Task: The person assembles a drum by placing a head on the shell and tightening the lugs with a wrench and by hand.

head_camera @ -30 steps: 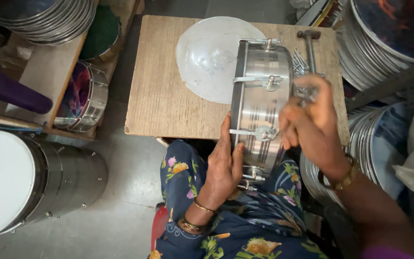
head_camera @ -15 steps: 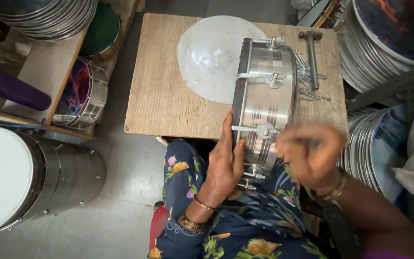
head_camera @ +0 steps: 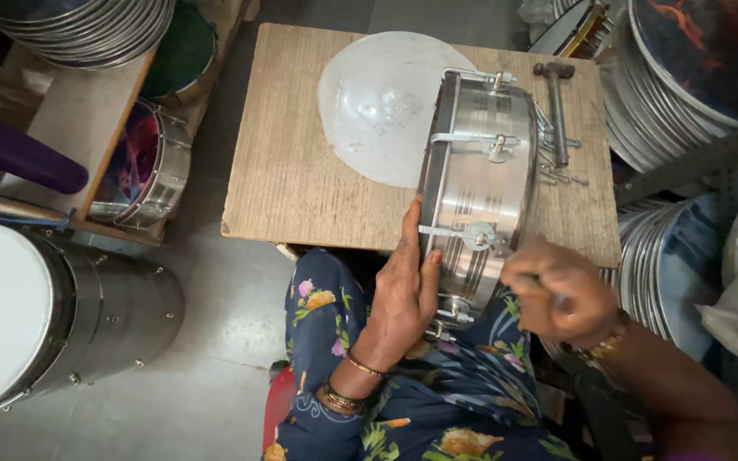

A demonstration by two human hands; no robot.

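A shiny steel drum shell with bolted tension lugs [head_camera: 480, 183] stands on its edge at the near right of a worn wooden tabletop [head_camera: 292, 171], overhanging toward the lap. The left hand [head_camera: 407, 294] lies flat against its left rim, fingers spread, steadying it. The right hand [head_camera: 561, 290] is curled into a fist just right of the shell's near end; what it grips cannot be told, as the hand is blurred. A translucent round drum skin [head_camera: 377, 107] lies flat left of the shell. A steel hammer [head_camera: 557, 107] and loose metal hooks [head_camera: 557, 166] lie to the right.
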